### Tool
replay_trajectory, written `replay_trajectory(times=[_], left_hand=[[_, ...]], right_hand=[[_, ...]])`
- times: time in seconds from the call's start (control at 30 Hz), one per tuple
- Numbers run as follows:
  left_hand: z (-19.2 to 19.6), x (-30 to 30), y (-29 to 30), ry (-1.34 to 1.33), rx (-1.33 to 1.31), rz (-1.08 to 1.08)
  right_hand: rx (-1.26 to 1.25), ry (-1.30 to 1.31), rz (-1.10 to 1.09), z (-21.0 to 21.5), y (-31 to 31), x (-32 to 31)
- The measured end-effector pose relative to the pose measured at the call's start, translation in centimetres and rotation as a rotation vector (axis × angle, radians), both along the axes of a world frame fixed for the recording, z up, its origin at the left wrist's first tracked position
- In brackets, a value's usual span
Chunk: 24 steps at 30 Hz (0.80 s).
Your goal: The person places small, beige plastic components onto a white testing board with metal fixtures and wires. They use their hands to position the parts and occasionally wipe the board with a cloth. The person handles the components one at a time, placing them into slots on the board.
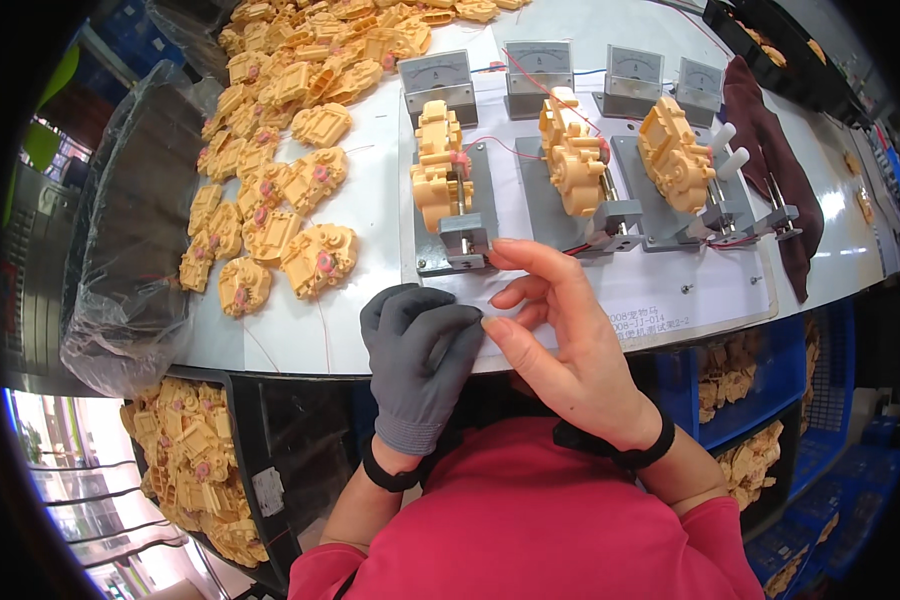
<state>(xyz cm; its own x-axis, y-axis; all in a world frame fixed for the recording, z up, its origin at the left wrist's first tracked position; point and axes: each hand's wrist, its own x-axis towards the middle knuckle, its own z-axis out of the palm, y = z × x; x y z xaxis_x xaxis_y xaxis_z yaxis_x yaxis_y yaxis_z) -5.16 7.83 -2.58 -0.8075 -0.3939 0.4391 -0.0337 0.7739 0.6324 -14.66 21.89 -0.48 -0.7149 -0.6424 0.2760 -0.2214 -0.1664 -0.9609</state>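
Observation:
My left hand (415,350), in a grey glove, is held at the table's front edge with its fingers curled. Its fingertips meet close to my right thumb; anything pinched there is too small to make out. My bare right hand (585,355) faces it, thumb and fingers apart and nothing visible between them. The right index fingertip reaches up beside the clamp end of the left test fixture (465,235). On that fixture lies a yellow plastic gearbox (436,165) with a pink-red part and a thin red wire. Similar gearboxes sit on the middle fixture (573,165) and the right fixture (675,155).
Several analog meters (437,72) stand behind the fixtures. Loose yellow gearboxes (270,235) cover the table's left side, beside a plastic-lined bin (135,210). A dark red cloth (800,220) lies at right. Below are a filled black crate (255,440) and blue bins (820,400).

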Motion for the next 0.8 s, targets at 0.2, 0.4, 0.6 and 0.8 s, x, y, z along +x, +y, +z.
replay_trajectory(times=[0.2, 0.4, 0.6, 0.8], left_hand=[[0.14, 0.03, 0.01, -0.012, -0.006, 0.0], [-0.02, 0.07, 0.06, -0.021, -0.004, 0.025], [-0.01, -0.02, -0.02, -0.018, -0.01, 0.019], [0.13, -0.03, -0.01, -0.026, -0.002, 0.017]], right_hand=[[0.004, 0.006, -0.007, -0.1, 0.04, 0.03], [0.015, 0.043, -0.02, -0.21, 0.09, 0.13], [0.022, 0.09, -0.029, -0.27, 0.26, 0.22], [0.019, 0.126, -0.038, -0.28, 0.23, 0.22]])
